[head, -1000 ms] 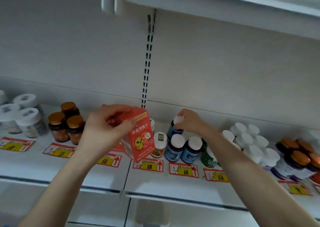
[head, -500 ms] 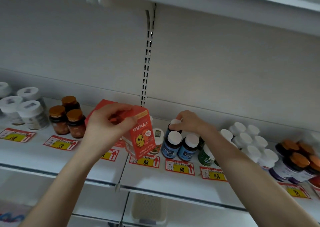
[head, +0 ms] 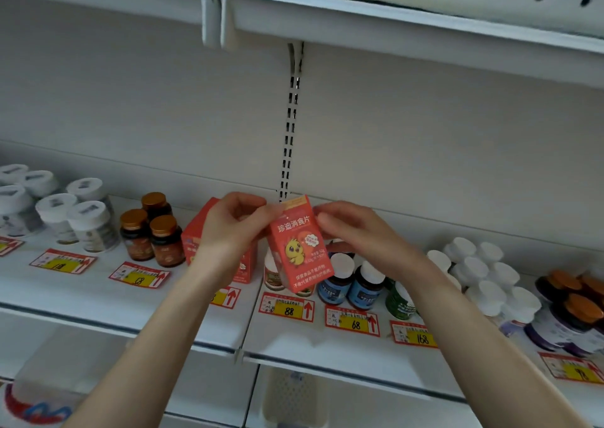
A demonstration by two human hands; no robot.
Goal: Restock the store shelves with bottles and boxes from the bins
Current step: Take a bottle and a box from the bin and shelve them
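Head view: at centre frame the left hand (head: 228, 228) pinches the upper left corner of the red tablet box (head: 299, 247); the right hand (head: 356, 234) grips its upper right edge, fingers curled. The box is tilted, over the 88 price tag (head: 287, 308). Best to square it upright, then set it just beside the second red box (head: 196, 241) on the shelf (head: 98, 297), clear of the blue-labelled bottles (head: 340, 283).
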